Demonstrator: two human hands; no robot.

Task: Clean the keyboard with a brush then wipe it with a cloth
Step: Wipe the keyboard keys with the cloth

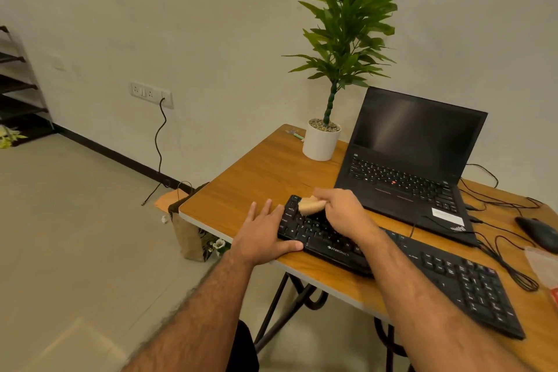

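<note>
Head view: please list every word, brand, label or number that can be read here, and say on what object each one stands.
"ZEBRONICS": white brand name on the front edge of the black keyboard, below the space bar.
Keyboard key letters: a few single letters show, most too small or blurred to read.
Laptop corner logo and white sticker: too blurred to read.
Laptop key legends: too small to read.
Red-and-clear packet at the right edge: nothing readable.

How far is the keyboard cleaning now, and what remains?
Done: nothing can be confirmed. In hand: the right hand grips the brush over the top left keys of the keyboard, while the left hand rests flat at its left end. Left: the remaining keys, then wiping; no cloth is clearly visible.
</note>
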